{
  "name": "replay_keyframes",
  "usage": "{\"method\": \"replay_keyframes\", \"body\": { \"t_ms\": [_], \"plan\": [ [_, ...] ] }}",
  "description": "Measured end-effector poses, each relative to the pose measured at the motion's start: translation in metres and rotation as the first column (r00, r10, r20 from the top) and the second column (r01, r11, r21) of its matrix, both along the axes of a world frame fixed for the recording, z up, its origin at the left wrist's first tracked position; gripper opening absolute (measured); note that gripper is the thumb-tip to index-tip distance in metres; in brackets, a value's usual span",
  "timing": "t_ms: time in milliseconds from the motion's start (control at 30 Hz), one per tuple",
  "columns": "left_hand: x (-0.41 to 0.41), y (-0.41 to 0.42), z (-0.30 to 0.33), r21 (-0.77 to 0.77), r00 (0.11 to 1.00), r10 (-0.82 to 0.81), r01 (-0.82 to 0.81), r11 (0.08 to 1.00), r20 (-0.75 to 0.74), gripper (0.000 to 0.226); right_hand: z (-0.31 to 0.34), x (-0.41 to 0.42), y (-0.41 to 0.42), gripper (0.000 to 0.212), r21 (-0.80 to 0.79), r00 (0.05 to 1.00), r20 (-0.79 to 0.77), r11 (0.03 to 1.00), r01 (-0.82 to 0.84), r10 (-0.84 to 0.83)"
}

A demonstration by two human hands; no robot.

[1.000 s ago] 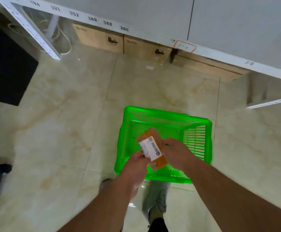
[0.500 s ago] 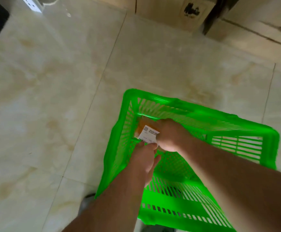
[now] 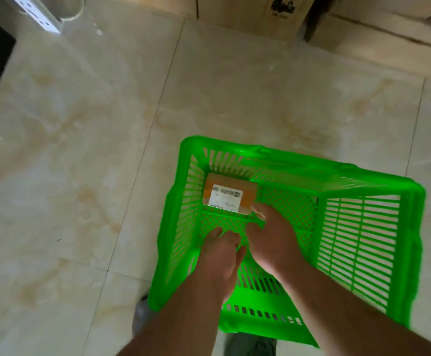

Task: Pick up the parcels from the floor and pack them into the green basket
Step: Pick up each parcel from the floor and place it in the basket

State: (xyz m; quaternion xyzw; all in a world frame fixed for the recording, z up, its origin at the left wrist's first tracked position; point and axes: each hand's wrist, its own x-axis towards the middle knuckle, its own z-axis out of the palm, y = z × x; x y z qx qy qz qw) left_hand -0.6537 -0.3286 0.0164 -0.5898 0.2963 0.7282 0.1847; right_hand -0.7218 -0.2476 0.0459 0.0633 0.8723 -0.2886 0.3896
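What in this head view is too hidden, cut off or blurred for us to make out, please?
- Parcel: label text too small and blurred to read.
- Right hand: a fingertip is near the parcel's corner; contact unclear.
- Left hand: its palm side is turned away.
- Basket: the arms hide part of its floor and near wall.
- Boxes: cut off by the top edge.

head view, looking steeply down, near basket (image 3: 296, 160)

Looking like a parcel storeroom or warehouse: cardboard boxes (image 3: 250, 11) sitting along the far edge of a glossy tiled floor (image 3: 81, 150), a labelled parcel (image 3: 228, 195) lying in a green basket (image 3: 363, 227).
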Motion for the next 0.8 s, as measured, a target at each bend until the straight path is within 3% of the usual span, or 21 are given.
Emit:
{"method": "replay_keyframes", "body": {
  "t_ms": [167, 400, 500, 567, 667, 733, 800],
  "plan": [
    [0.012, 0.019, 0.066, -0.103, 0.961, -0.277, 0.275, 0.956, -0.006, 0.056, 0.053, 0.045, 0.056, 0.045, -0.039, 0.947, 0.102, 0.950, 0.310, -0.305],
    [0.035, 0.052, 0.137, -0.187, 0.735, -0.675, 0.655, 0.732, -0.065, 0.057, 0.138, 0.094, 0.107, 0.039, -0.033, 0.798, 0.029, 0.797, 0.603, -0.602],
    [0.054, 0.064, 0.160, -0.175, 0.584, -0.799, 0.780, 0.601, -0.144, 0.037, 0.168, 0.132, 0.124, 0.042, -0.054, 0.643, 0.060, 0.641, 0.766, -0.763],
    [0.070, 0.075, 0.172, -0.172, 0.493, -0.850, 0.835, 0.522, -0.187, 0.038, 0.180, 0.166, 0.137, 0.045, -0.040, 0.516, 0.082, 0.514, 0.857, -0.853],
    [0.100, 0.100, 0.189, -0.187, 0.461, -0.871, 0.853, 0.487, -0.167, 0.035, 0.188, 0.227, 0.160, 0.052, -0.005, 0.361, 0.119, 0.363, 0.932, -0.925],
    [0.124, 0.124, 0.196, -0.194, 0.404, -0.909, 0.888, 0.417, -0.107, 0.038, 0.192, 0.268, 0.175, 0.046, 0.033, 0.293, 0.145, 0.300, 0.953, -0.945],
    [0.154, 0.149, 0.199, -0.237, 0.270, -0.961, 0.932, 0.276, -0.058, 0.052, 0.194, 0.312, 0.194, 0.038, 0.079, 0.271, 0.153, 0.286, 0.955, -0.950]
  ]
}}
